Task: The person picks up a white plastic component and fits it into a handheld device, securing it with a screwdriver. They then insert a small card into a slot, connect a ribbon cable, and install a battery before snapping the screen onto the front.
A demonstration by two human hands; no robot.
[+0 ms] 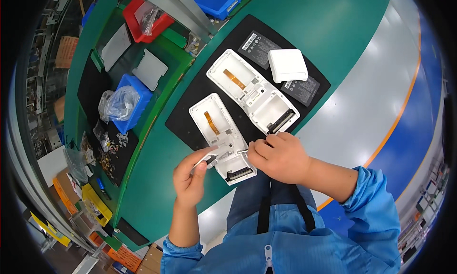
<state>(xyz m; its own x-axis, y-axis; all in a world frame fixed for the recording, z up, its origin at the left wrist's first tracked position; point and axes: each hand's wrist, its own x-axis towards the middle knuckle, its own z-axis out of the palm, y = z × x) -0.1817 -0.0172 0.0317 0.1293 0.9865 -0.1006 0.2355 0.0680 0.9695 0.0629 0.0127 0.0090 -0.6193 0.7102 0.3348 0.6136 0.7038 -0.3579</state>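
Left hand (189,181) pinching white piece (205,159), right hand (281,157) gripping slim tool (243,151); casing (229,132) likely light, stiff, smooth: best held by side walls, off fragile-looking ribbon (211,123).

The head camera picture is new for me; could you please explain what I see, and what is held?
There is no machine: a wide fisheye camera on a person's head looks down at the work. The bare left hand pinches a small white part; the right hand holds a thin metallic piece, partly hidden, at the nearer white housing. A second white housing, a white cover and two flat dark packs are on the black mat, on a green table.
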